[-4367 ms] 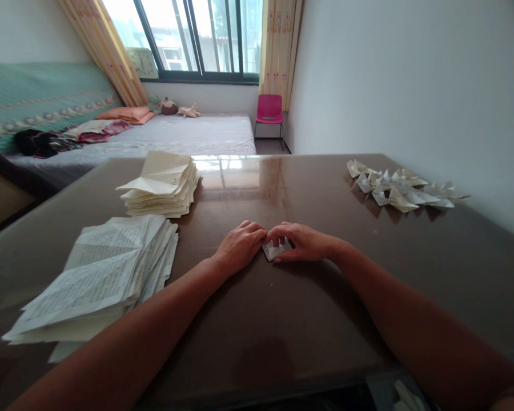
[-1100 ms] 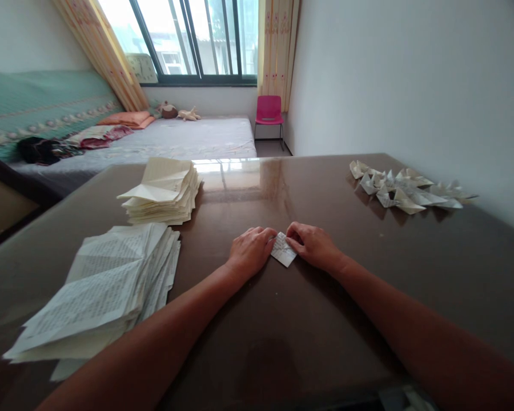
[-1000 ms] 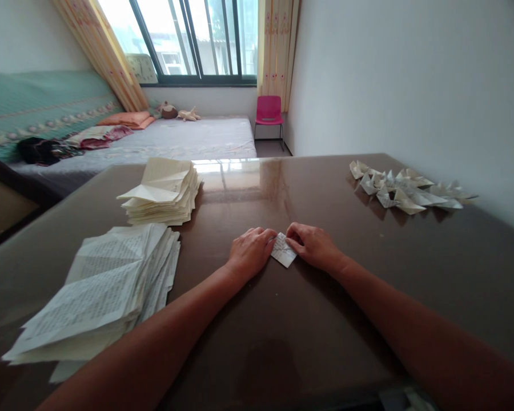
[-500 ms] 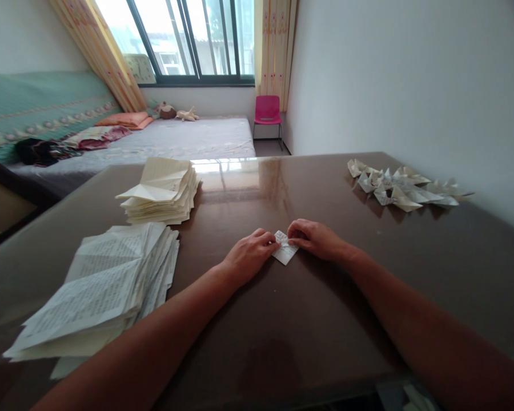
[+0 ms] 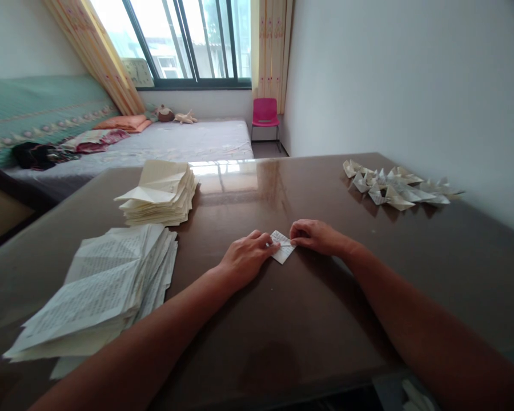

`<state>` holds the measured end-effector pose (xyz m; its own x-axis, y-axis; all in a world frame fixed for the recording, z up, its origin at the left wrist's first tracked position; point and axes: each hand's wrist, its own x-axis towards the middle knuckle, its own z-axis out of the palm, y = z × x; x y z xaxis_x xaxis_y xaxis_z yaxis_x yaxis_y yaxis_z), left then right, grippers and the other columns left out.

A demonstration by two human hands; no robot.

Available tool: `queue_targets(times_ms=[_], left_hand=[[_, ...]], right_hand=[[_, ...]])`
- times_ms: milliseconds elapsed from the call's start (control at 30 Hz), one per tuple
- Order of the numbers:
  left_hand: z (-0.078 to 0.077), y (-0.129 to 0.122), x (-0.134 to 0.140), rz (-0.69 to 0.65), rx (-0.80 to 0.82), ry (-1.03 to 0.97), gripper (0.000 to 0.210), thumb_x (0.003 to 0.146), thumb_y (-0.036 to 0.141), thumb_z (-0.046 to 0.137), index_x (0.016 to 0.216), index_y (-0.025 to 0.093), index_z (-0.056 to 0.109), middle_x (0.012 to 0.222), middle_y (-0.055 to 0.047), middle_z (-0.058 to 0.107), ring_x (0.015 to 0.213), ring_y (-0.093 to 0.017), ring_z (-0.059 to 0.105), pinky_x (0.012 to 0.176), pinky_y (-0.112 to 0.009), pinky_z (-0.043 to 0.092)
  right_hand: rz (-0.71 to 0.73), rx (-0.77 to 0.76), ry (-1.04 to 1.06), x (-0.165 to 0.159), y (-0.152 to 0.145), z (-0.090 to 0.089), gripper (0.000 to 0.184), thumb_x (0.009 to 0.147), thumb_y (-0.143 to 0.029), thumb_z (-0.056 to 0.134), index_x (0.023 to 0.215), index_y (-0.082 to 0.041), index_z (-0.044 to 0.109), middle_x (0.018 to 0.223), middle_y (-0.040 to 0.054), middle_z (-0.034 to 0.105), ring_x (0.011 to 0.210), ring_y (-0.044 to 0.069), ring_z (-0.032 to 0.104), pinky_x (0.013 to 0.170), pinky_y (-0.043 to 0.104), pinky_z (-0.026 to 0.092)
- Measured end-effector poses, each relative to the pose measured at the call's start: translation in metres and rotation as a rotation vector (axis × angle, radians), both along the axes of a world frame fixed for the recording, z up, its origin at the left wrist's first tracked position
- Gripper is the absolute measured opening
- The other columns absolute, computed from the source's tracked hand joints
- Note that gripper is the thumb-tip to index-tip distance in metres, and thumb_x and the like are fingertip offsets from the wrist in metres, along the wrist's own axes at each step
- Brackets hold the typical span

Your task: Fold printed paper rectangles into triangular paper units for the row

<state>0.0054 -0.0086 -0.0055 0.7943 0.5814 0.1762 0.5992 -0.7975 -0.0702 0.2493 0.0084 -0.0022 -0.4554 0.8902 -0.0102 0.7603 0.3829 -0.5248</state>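
Though small in view, one paper square [image 5: 284,253] between two hands [image 5: 247,256] [image 5: 316,236], fingers [image 5: 276,248] probably near-closed on opposite corners

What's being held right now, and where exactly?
A small folded paper: the left hand holds its left side, the right hand its right corner.

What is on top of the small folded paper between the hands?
Fingers of the left hand lie on the small folded paper; the right hand touches its right corner. Print shows between them; the paper beneath the fingers is covered.
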Motion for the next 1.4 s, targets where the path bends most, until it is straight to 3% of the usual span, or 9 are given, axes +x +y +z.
queue_targets(times_ms=[233,533,767,967,1133,1233,1400], left_hand=[[-0.003,0.0,-0.004,-0.038,-0.051,-0.162,0.035,0.093,0.021,0.037,0.114,0.031,0.062,0.108,-0.001,0.062,0.092,-0.017,0.051,0.076,-0.029,0.048],[-0.006,0.001,-0.001,0.01,-0.106,-0.31,0.025,0.088,0.018,0.043,0.098,0.024,0.065,0.105,-0.003,0.063,0.095,-0.017,0.056,0.084,-0.03,0.048],[-0.008,0.005,0.002,0.096,-0.148,-0.331,0.025,0.093,0.03,0.04,0.109,0.023,0.058,0.116,-0.004,0.057,0.095,-0.016,0.06,0.087,-0.03,0.049],[-0.008,0.009,0.005,0.168,-0.168,-0.278,0.039,0.093,0.035,0.041,0.13,0.025,0.047,0.125,-0.005,0.056,0.108,-0.02,0.057,0.09,-0.033,0.048],[0.003,0.011,-0.002,0.141,-0.316,-0.23,0.033,0.089,0.035,0.047,0.12,0.027,0.056,0.11,-0.003,0.062,0.092,-0.018,0.062,0.081,-0.03,0.049],[0.008,0.014,-0.006,0.173,-0.4,-0.204,0.031,0.084,0.037,0.053,0.112,0.027,0.061,0.097,-0.001,0.062,0.077,-0.015,0.062,0.073,-0.027,0.048],[0.008,0.014,-0.007,0.187,-0.461,-0.212,0.027,0.078,0.036,0.058,0.103,0.027,0.064,0.084,0.001,0.06,0.073,-0.014,0.059,0.068,-0.026,0.046]], right_hand=[[-0.139,0.105,-0.079,-0.013,-0.004,-0.004,0.025,0.08,-0.045,0.062,0.083,-0.021,0.062,0.082,0.0015,0.065,0.072,0.014,0.055,0.059,0.023,0.035],[-0.101,0.097,-0.045,-0.025,-0.009,-0.003,0.015,0.079,-0.035,0.063,0.079,-0.02,0.062,0.082,0.002,0.063,0.073,0.014,0.056,0.062,0.024,0.037],[-0.149,0.052,0.027,-0.027,-0.012,-0.002,0.012,0.079,-0.031,0.063,0.088,-0.023,0.061,0.079,-0.0009,0.067,0.07,0.013,0.058,0.059,0.022,0.036],[-0.03,0.007,0.137,-0.028,-0.011,-0.001,0.008,0.079,-0.024,0.062,0.086,-0.02,0.063,0.077,-0.0012,0.066,0.07,0.012,0.058,0.063,0.022,0.039],[0.171,0.092,0.203,-0.032,-0.015,0.002,0.006,0.081,-0.018,0.06,0.084,-0.019,0.064,0.083,0.0003,0.065,0.077,0.013,0.057,0.072,0.024,0.041],[0.192,0.153,0.196,-0.033,-0.015,0.0,0.006,0.083,-0.019,0.06,0.084,-0.02,0.066,0.089,0.0021,0.063,0.083,0.015,0.057,0.077,0.025,0.042],[0.202,0.167,0.241,-0.034,-0.016,0.001,0.008,0.085,-0.018,0.057,0.084,-0.02,0.066,0.097,0.0034,0.061,0.084,0.014,0.058,0.08,0.026,0.044]])
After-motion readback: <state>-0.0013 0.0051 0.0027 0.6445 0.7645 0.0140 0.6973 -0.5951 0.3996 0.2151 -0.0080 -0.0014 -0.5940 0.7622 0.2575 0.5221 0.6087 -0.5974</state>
